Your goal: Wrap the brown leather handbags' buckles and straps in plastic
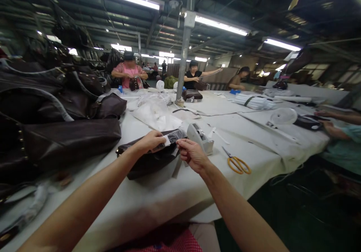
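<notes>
A dark brown leather bag [152, 163] lies on the white-covered table in front of me. Along its top runs a strip of clear plastic wrap [177, 134]. My left hand [150, 141] is closed on this wrap, beside a small white piece [167, 140]. Close to its right, my right hand [193, 155] pinches with thumb and forefinger at the bag's edge; what is between the fingertips is too small to make out. A grey tape dispenser [207, 146] stands just beyond my right hand. Orange-handled scissors [238, 164] lie open to the right.
Brown bags [70, 135] with wrapped handles are piled at the left. A metal post [184, 45] rises through the table [259, 143]. Crumpled plastic sheets [158, 113] lie behind the dispenser. Co-workers sit across the table, and another person's hands [331, 126] work at the right.
</notes>
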Available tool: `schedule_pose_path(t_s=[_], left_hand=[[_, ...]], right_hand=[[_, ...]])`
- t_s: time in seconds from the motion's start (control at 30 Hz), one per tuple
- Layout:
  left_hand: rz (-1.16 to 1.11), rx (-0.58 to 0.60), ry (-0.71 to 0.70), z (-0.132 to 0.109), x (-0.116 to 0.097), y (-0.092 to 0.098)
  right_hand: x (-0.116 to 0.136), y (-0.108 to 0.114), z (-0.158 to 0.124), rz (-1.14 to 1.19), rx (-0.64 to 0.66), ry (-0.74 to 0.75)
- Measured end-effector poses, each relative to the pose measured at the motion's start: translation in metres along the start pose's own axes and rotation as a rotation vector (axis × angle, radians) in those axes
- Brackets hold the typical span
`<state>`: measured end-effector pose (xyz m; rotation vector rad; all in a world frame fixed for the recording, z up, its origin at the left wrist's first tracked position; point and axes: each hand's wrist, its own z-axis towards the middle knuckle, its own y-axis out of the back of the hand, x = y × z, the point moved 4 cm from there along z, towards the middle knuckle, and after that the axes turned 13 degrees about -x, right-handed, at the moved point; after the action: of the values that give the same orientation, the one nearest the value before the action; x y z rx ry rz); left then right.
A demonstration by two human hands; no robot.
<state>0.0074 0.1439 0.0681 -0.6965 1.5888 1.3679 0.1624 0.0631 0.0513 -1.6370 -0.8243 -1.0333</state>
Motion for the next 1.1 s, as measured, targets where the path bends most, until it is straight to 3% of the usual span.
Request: schedule_pose_path(t_s=[0.1, 0.37, 0.7, 0.87, 1.1], left_hand=[[0.000, -0.015, -0.015, 0.003, 0.004, -0.002], [-0.035, 0.011, -0.077, 0.006, 0.010, -0.002], [-0.045, 0.020, -0.089, 0.006, 0.011, 0.000], [-0.043, 0.014, -0.088, 0.005, 0.008, 0.003], [-0.050, 0.008, -0.046, 0.008, 0.009, 0.002]], right_hand=[[-0.017, -0.020, -0.002, -0.001, -0.042, -0.006], [-0.036, -0.022, 0.005, -0.159, -0.236, 0.077], [-0.049, -0.034, 0.014, -0.166, -0.384, 0.136], [-0.048, -0.036, 0.017, -0.168, -0.359, 0.110], [-0.032, -0.022, 0.012, -0.203, -0.183, -0.100]])
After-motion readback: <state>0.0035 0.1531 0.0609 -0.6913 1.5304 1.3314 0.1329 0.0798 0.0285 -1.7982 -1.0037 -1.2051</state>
